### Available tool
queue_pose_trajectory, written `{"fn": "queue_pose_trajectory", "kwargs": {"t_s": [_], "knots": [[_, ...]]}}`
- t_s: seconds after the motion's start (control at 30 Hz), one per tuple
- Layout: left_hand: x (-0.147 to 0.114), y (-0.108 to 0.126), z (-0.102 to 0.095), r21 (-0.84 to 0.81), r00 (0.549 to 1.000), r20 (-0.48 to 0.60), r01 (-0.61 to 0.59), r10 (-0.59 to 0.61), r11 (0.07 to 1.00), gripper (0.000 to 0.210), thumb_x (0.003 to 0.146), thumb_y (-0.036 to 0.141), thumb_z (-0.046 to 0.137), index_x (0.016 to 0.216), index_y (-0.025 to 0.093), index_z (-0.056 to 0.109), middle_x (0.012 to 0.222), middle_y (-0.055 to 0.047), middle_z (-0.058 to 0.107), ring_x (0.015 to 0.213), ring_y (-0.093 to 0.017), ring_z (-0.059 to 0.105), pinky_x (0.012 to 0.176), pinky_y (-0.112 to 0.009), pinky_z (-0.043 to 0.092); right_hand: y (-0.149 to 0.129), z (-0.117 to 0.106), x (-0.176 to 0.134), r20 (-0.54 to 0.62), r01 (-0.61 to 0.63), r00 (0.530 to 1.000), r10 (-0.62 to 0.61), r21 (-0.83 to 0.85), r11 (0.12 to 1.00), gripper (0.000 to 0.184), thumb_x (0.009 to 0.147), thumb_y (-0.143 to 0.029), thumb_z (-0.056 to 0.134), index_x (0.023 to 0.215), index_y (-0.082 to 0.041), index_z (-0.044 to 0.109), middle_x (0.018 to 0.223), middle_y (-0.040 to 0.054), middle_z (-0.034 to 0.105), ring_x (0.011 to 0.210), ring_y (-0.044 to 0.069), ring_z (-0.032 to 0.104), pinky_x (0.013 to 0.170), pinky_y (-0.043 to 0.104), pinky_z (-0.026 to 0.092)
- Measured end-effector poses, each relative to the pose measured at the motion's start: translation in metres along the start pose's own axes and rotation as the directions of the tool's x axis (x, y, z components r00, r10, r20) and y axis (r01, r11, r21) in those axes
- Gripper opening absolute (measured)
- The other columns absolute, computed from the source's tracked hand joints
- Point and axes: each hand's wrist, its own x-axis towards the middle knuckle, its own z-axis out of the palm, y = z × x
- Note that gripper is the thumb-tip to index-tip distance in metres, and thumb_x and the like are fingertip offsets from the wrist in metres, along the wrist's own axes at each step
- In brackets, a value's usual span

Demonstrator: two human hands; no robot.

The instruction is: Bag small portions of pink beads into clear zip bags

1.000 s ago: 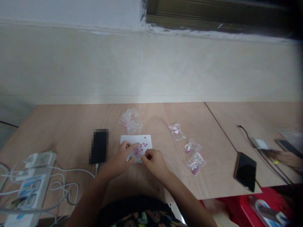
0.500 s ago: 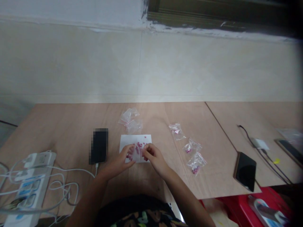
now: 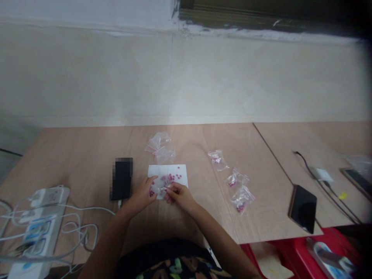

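A small clear zip bag [image 3: 161,188] is pinched along its right side by the thumb and fingers of my right hand [image 3: 180,197]. My left hand [image 3: 143,194] curves round the bag's left side with thumb and fingers apart; whether it touches the plastic I cannot tell. Beneath both hands lies a sheet of white paper [image 3: 183,170]. Scattered on it are several small pink pieces [image 3: 171,177], too small to name. More pink bits show by my left fingers, in the bag or on the paper.
Flat clear bags [image 3: 164,153] lie behind the paper. Three bags with pink pieces [image 3: 240,199] lie to the right. A black phone [image 3: 122,180] on a cable and a power strip [image 3: 43,232] are at left. Another phone [image 3: 303,209] rests near the right front edge.
My left hand has moved left, its fingers spreading away from the bag. My right hand has shifted left and slightly down with the bag, which now tilts flatter over the paper.
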Motion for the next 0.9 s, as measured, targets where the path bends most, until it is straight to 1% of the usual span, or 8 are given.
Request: {"fn": "queue_pose_trajectory", "kwargs": {"t_s": [0.07,0.13,0.33,0.47,0.57,0.67,0.83,0.9], "knots": [[0.000,0.000,-0.001,-0.014,1.000,-0.007,0.011,-0.011,1.000,0.050,0.066,0.014,0.054,0.114,0.018,0.042,0.097,-0.006,0.047,0.088,-0.019,0.050,0.079,-0.033,0.043,0.006,-0.002,0.005,0.029,-0.034,0.999,0.032,0.052,0.998,0.041,0.060,-0.056,0.059,0.068,-0.018,0.047,0.057,-0.0026,0.059,0.042,0.010,0.051,0.042,0.023,0.039],[-0.001,0.000,-0.001,-0.033,0.999,-0.009,0.032,-0.032,0.999,0.050,0.066,0.016,0.055,0.114,0.019,0.042,0.098,-0.006,0.046,0.084,-0.018,0.051,0.075,-0.031,0.045,0.011,-0.003,0.009,0.046,-0.057,0.998,0.053,0.080,0.995,0.044,0.057,-0.058,0.061,0.067,-0.018,0.046,0.056,-0.0035,0.058,0.041,0.009,0.050,0.040,0.022,0.038],[-0.001,-0.003,-0.004,-0.068,0.998,-0.005,0.054,-0.055,0.996,0.046,0.067,0.020,0.057,0.110,0.019,0.044,0.097,-0.005,0.044,0.068,-0.012,0.051,0.066,-0.028,0.048,0.017,-0.005,0.016,0.080,-0.074,0.995,0.062,0.155,0.985,0.043,0.055,-0.054,0.064,0.068,-0.018,0.045,0.054,-0.0045,0.059,0.038,0.008,0.049,0.037,0.021,0.037],[0.000,-0.004,-0.007,-0.051,0.998,-0.048,0.042,-0.045,0.998,0.042,0.065,0.020,0.059,0.106,0.018,0.047,0.095,-0.005,0.044,0.078,-0.015,0.052,0.071,-0.029,0.048,0.015,-0.009,0.015,0.057,-0.100,0.994,0.090,0.206,0.973,0.046,0.050,-0.050,0.069,0.074,-0.019,0.044,0.053,-0.0047,0.060,0.038,0.010,0.051,0.035,0.021,0.038],[0.000,-0.005,-0.008,-0.055,0.996,-0.062,0.053,-0.057,0.997,0.043,0.065,0.020,0.060,0.106,0.017,0.047,0.094,-0.004,0.043,0.074,-0.014,0.052,0.068,-0.030,0.050,0.016,-0.012,0.015,0.006,-0.105,0.994,0.106,0.202,0.974,0.045,0.051,-0.051,0.068,0.072,-0.019,0.045,0.054,-0.0036,0.061,0.038,0.010,0.052,0.035,0.021,0.038],[-0.001,-0.003,-0.008,-0.123,0.997,-0.067,0.036,-0.045,0.992,0.045,0.065,0.020,0.060,0.107,0.018,0.045,0.096,-0.004,0.040,0.068,-0.011,0.051,0.063,-0.028,0.052,0.019,-0.013,0.016,-0.027,-0.102,0.994,0.109,0.202,0.974,0.044,0.053,-0.053,0.065,0.071,-0.018,0.045,0.052,-0.0031,0.060,0.038,0.011,0.052,0.035,0.022,0.038],[-0.002,0.008,-0.011,-0.269,0.993,-0.117,-0.011,-0.021,0.963,0.034,0.070,0.023,0.056,0.103,0.019,0.047,0.099,-0.004,0.037,0.083,-0.014,0.051,0.068,-0.028,0.054,0.022,-0.011,0.019,-0.030,-0.099,0.994,0.109,0.238,0.966,0.044,0.053,-0.055,0.064,0.066,-0.018,0.044,0.048,-0.0027,0.058,0.036,0.010,0.051,0.034,0.021,0.037],[-0.001,0.012,-0.013,-0.292,0.992,-0.128,-0.027,-0.011,0.956,0.031,0.070,0.025,0.056,0.100,0.019,0.048,0.100,-0.004,0.038,0.084,-0.014,0.051,0.068,-0.029,0.055,0.024,-0.011,0.020,-0.023,-0.104,0.993,0.113,0.251,0.962,0.045,0.052,-0.055,0.065,0.064,-0.018,0.044,0.046,-0.0025,0.058,0.035,0.010,0.051,0.034,0.021,0.037]]}}
